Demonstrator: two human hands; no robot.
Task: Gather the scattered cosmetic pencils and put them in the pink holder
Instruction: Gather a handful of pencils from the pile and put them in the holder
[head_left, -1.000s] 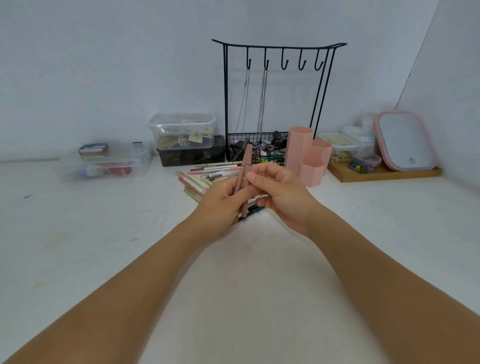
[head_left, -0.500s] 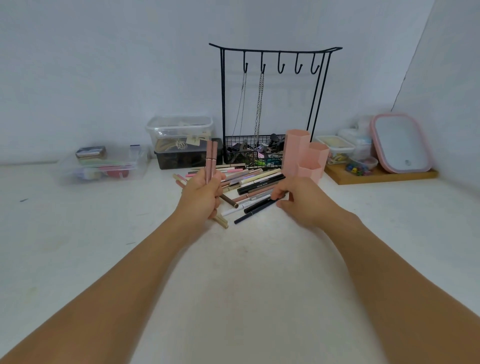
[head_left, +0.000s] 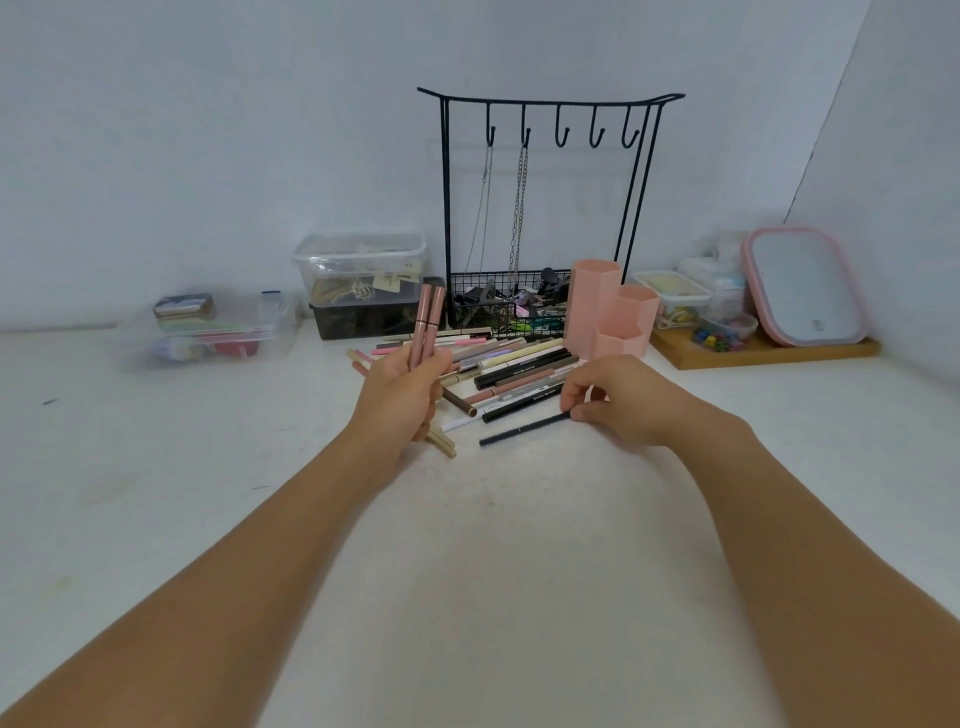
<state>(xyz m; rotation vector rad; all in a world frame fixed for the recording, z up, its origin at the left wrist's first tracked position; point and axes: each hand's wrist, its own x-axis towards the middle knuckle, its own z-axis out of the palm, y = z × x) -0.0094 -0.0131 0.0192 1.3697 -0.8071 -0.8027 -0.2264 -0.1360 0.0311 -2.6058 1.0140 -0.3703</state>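
1. Our left hand is curled round two slim pink plastic cosmetic pencils, held upright by their lower halves, tips well above the knuckles.
2. Our right hand pinches the near end of a thin black cosmetic pencil w/ thumb and forefinger; the pencil lies on the white tabletop, running out to the left of that hand.
3. The loose pile of mixed pencils (black, brown, cream, pink) lies between both hands & just beyond the fingertips.
4. The pink hexagonal three-cup holder stands just beyond the right hand, openings up.
5. Handling, as we judge: pencils are light, stiff, smooth, prob. roll easily. An end pinch will let the black one swing, so grip nearer mid-shaft, then drop it end-first into a cup.
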